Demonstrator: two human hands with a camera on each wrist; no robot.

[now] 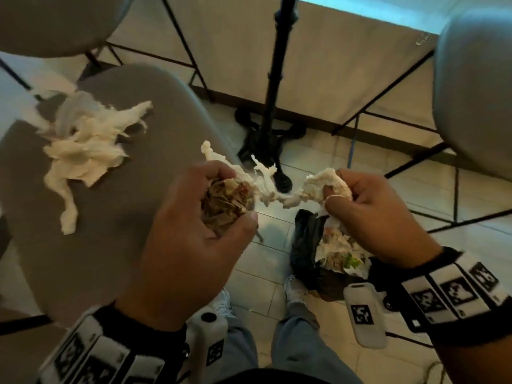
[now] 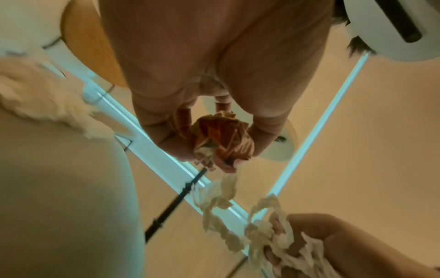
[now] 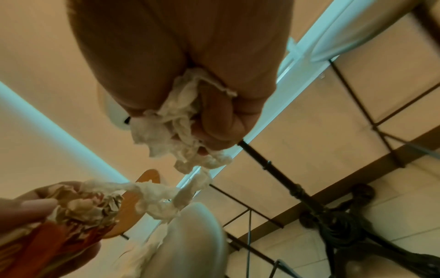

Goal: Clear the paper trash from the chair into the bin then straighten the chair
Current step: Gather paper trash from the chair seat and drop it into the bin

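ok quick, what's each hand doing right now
left hand: holding a crumpled brown wrapper.
right hand: holding a wad of white tissue.

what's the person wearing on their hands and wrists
Both hands are bare, no gloves. The left wrist and right wrist each carry a black band set with white tiles printed with square black-and-white codes. A rounded pale grey module with one such code hangs from the right band; a similar one sits on the left. No sleeves reach the wrists.

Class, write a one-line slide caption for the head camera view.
Left hand grips crumpled wrapper, right hand grips tissue above bin bag; more tissue remains on chair.
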